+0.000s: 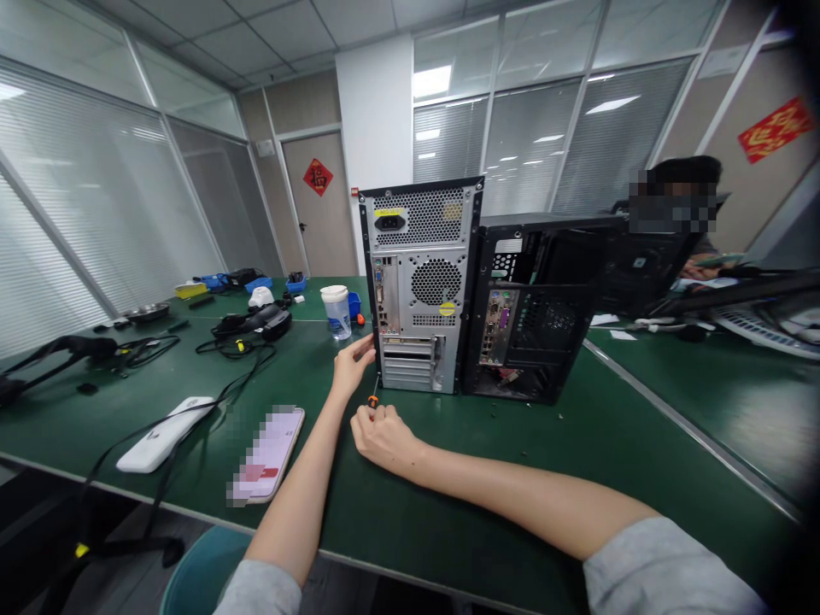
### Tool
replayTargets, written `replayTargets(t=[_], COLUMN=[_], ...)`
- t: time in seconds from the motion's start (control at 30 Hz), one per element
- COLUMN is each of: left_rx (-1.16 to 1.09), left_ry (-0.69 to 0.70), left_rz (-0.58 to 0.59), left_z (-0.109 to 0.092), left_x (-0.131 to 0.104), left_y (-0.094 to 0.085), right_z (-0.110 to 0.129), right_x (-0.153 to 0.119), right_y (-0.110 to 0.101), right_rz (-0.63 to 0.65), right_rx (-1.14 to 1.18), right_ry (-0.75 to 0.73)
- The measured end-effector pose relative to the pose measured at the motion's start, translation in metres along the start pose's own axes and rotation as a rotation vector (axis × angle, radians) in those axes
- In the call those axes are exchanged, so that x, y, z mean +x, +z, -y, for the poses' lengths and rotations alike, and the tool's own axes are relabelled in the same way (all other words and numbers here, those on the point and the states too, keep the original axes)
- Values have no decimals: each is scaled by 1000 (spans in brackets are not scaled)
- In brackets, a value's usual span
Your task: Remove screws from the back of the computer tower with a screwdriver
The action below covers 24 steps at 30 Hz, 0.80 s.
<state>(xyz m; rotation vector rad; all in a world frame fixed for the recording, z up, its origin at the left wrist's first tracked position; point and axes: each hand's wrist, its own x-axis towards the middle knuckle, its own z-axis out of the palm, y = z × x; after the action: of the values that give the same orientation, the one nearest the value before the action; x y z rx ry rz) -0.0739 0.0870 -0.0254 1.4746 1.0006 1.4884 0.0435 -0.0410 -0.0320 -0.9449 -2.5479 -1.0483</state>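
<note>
A computer case (436,325) stands upright on the green table, its silver back panel facing me. My left hand (349,369) rests against the case's left edge, with its fingers stretched along the side; the fingertips are partly hidden. Below it, my right hand (386,434) is closed around a small screwdriver (372,401) with an orange-and-black end. The thin shaft points up to the lower left corner of the back panel. Most of the handle is covered by my fingers. Whether the tip sits in a screw is too small to tell.
A second, black computer case (538,316) stands close on the right, with several small screws (560,416) before it. Left lie a phone (272,453), a white power bank (165,434) and cables. Behind stands a plastic cup (336,313). A person (679,201) sits at the right.
</note>
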Motion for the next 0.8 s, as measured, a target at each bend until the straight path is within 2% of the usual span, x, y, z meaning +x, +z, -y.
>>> replayTargets(t=[0.53,0.8], left_rx=[-23,-41], left_ry=[-14,-16], left_rz=[6,13], left_z=[1,3], left_x=[0,1], left_y=[0,-1], right_z=[10,12], right_x=[8,8], right_y=[-7,-8], right_rz=[209,282], right_rx=[90,200], right_ry=[311,386])
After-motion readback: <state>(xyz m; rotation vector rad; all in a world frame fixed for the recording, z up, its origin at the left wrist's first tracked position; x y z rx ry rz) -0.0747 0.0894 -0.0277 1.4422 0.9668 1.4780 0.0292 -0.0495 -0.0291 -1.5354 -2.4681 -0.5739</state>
